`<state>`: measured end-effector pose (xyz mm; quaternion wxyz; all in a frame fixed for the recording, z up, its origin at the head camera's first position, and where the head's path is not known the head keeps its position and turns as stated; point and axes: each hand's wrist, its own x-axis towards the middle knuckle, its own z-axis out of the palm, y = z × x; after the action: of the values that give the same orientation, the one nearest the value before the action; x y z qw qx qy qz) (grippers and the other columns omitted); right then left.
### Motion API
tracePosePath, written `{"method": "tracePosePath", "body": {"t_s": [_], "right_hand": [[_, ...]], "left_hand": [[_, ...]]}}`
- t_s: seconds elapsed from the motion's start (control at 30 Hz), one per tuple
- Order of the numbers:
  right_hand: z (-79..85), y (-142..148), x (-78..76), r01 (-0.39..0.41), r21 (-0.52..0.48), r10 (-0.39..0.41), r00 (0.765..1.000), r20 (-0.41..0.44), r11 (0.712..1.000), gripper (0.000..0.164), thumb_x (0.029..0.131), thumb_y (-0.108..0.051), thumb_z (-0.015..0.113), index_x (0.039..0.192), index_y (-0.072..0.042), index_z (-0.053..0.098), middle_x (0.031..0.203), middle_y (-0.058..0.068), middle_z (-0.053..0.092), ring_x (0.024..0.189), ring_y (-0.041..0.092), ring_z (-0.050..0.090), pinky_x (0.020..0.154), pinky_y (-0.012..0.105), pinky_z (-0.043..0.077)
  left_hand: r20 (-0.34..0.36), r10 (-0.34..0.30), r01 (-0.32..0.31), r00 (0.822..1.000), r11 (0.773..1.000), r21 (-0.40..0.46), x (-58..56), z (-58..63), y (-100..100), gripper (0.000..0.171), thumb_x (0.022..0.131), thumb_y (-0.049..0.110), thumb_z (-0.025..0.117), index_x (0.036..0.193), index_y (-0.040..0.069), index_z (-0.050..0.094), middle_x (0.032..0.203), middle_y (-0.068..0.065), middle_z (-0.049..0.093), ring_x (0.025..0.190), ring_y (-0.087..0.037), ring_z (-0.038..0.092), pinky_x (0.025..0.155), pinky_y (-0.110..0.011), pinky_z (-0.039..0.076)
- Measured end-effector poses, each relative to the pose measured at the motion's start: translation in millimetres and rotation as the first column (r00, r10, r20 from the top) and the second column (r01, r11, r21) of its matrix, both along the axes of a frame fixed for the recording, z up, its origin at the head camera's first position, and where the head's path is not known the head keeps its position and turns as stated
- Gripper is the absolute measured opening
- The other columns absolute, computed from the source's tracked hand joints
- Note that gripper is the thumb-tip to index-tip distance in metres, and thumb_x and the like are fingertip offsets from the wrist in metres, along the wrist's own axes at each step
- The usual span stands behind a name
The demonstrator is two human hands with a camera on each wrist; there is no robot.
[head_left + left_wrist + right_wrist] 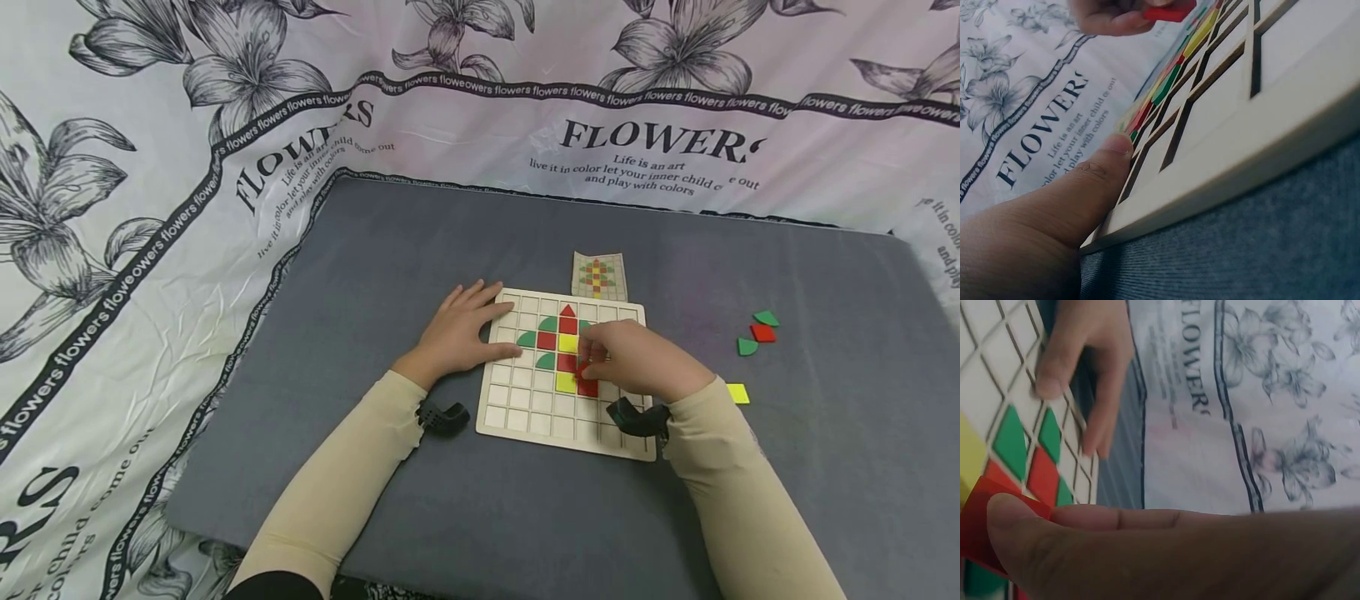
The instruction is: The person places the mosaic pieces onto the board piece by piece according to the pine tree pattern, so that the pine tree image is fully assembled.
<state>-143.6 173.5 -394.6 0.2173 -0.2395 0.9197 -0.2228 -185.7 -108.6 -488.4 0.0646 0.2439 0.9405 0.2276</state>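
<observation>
A wooden grid board (525, 421) lies on the grey table, with red, yellow and green tiles set in some of its squares. My left hand (465, 329) rests spread along the board's left edge, its thumb (1094, 181) lying on the rim. Over the middle of the board, my right hand (637, 354) pinches a red square tile (975, 528) between thumb and fingers. In the left wrist view that red tile shows above the board's surface. Green half-round tiles (546, 361) sit left of the central red and yellow column. The right hand hides part of the tiles.
Behind the board lies a small pattern card (611, 279) showing a coloured figure. Off to the right on the table are loose green tiles (747, 347), a red tile (762, 333) and a yellow tile (738, 393). A flower-printed cloth (480, 142) hangs behind the table.
</observation>
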Motion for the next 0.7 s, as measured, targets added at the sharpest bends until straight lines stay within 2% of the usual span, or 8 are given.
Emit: {"method": "tracePosePath", "body": {"t_s": [0.27,0.47,0.7], "right_hand": [[-9.0,-27.1,-3.6,-0.051,-0.002,0.051,0.999,0.006,0.999,0.013,0.093,-0.014,0.082,0.089,-0.015,0.069,0.075,-0.002,0.064,0.064,0.014,0.054,0.059,0.031,0.047],[-13.5,-37.4,-5.8,-0.096,-0.032,0.096,0.995,-0.001,0.995,0.012,0.095,-0.010,0.078,0.091,-0.015,0.068,0.076,-0.003,0.064,0.062,0.013,0.054,0.060,0.030,0.047],[-22.3,-41.6,-7.2,-0.103,-0.041,0.103,0.995,-0.011,0.994,0.008,0.096,-0.005,0.074,0.097,-0.013,0.072,0.083,-0.003,0.068,0.067,0.012,0.055,0.064,0.030,0.049]], "left_hand": [[-0.003,0.000,0.000,1.000,1.000,0.002,0.6,-0.9,-0.3,0.085,0.092,0.072,0.066,0.161,0.027,0.047,0.174,0.002,0.025,0.164,-0.023,0.012,0.133,-0.043,-0.002],[-0.017,-0.002,0.002,1.000,1.000,-0.005,-0.1,-1.3,-0.2,0.085,0.092,0.072,0.067,0.161,0.027,0.047,0.174,0.002,0.026,0.163,-0.024,0.012,0.133,-0.043,-0.002],[-0.025,-0.004,0.003,1.000,1.000,-0.008,-1.2,-2.3,-0.5,0.084,0.092,0.071,0.067,0.160,0.027,0.048,0.174,0.001,0.026,0.163,-0.024,0.013,0.134,-0.044,-0.001]]}}
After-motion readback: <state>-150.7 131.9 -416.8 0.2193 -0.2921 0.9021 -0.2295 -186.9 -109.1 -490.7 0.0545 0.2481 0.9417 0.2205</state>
